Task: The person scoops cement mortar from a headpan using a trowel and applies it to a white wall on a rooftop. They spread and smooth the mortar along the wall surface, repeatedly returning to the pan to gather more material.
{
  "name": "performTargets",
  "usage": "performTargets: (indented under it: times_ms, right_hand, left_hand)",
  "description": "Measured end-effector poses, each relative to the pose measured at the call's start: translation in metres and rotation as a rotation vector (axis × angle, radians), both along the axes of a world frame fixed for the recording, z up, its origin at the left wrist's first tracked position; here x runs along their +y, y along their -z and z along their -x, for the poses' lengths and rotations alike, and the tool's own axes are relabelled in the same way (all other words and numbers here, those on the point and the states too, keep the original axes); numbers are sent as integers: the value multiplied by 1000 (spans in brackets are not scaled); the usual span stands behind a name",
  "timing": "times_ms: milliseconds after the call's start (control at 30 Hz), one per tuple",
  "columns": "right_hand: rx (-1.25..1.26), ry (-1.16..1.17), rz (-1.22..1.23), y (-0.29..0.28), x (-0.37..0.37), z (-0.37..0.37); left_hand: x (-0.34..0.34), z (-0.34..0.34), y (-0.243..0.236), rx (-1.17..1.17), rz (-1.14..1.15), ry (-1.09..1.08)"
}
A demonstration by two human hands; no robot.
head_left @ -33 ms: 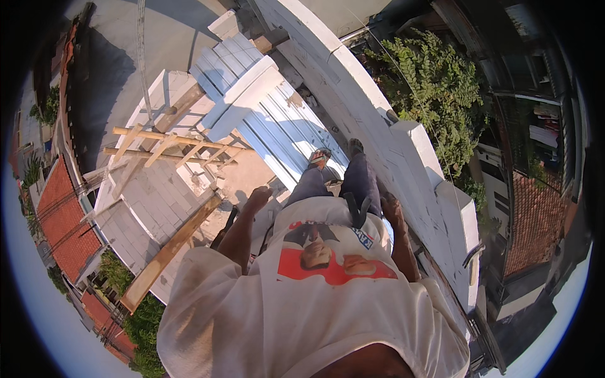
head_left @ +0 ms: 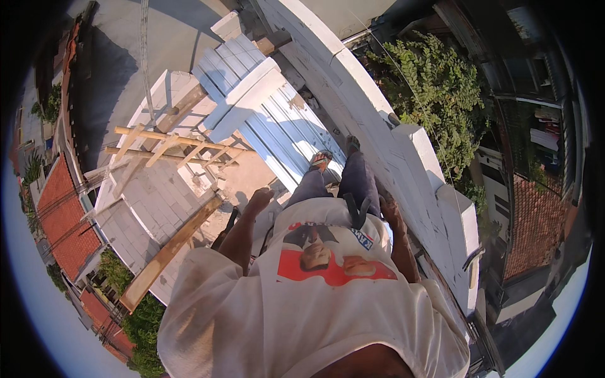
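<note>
My left hand (head_left: 259, 200) hangs beside my left hip, its fingers curled in, and I see nothing in them. Down by my right thigh is my right hand (head_left: 390, 208), in shade and partly blended with the dark trousers (head_left: 357, 178), so its fingers do not show well. Neither hand visibly touches a tool. At the front of my waist, a dark curved handle (head_left: 357, 212) stands out against the white printed shirt (head_left: 302, 321). My feet are on or beside pale blue ribbed metal sheets (head_left: 287, 138), the left one in a sandal (head_left: 321, 160).
A long white block wall (head_left: 403, 167) runs close along my right, with a leafy tree (head_left: 435, 94) beyond it. A pale beam (head_left: 246, 97) crosses the sheets. To the left, a bamboo ladder (head_left: 183, 146) spans an opening above rubble, and a wooden plank (head_left: 167, 258) slopes nearby.
</note>
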State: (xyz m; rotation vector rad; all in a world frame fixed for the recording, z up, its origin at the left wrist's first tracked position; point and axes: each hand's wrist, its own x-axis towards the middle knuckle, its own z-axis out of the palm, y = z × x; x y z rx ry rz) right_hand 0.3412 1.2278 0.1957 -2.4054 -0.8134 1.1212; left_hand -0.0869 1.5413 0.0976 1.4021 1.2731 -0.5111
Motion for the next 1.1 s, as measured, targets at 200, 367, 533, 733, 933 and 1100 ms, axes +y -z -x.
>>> performTargets:
  times_ms: [200, 367, 533, 733, 933, 1100]
  right_hand:
    - [84, -62, -111, 35, 60, -14]
    - [269, -29, -253, 63, 112, -16]
    - [553, 143, -528, 103, 169, 3]
    - [102, 152, -340, 162, 207, 33]
    - [113, 244, -143, 176, 239, 61]
    - [236, 643, -27, 107, 271, 102]
  left_hand:
    - [41, -47, -12, -76, 60, 47]
    - [106, -83, -18, -79, -71, 233]
    - [203, -93, -56, -111, -202, 479]
    - [297, -142, -95, -27, -94, 279]
    - [319, -182, -93, -26, -153, 413]
    - [391, -192, -30, -36, 234, 814]
